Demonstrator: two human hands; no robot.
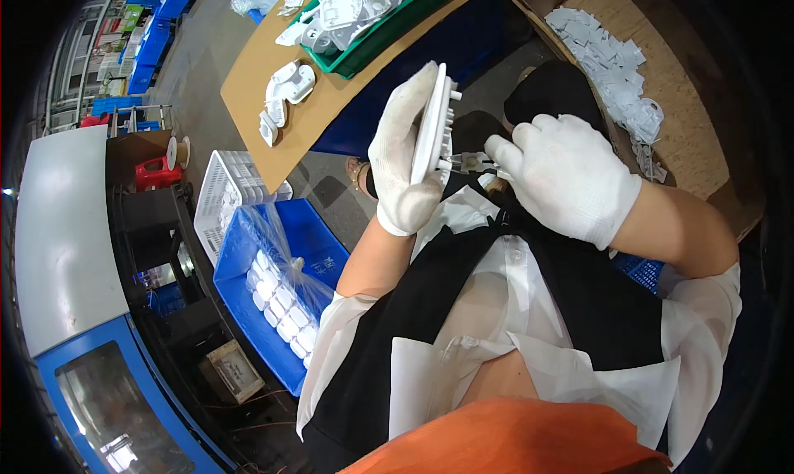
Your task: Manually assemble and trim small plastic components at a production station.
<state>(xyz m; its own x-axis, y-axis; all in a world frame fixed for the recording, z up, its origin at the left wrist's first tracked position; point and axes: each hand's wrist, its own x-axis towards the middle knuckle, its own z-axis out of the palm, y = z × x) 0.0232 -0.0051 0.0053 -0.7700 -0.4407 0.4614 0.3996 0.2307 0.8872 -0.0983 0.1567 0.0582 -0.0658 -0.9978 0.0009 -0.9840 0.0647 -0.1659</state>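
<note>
My left hand (407, 155), in a white knit glove, grips a white plastic part (431, 126) that stands nearly edge-on. Small pegs stick out from its right side. To the right, my gloved right hand (566, 172) is closed, with its thumb and fingers curled toward the lower end of the part. A small, pale and metallic-looking piece (471, 161) shows between the two hands. Whether it belongs to a tool in my right hand cannot be made out, since the fingers cover most of it.
A green crate (351, 58) heaped with white parts stands on a brown board table (248, 69), beside several loose white parts (287, 89). At right, a cardboard box (686, 85) holds white scraps. On the left are a blue bin (318, 234) of white pieces and a white basket (217, 176).
</note>
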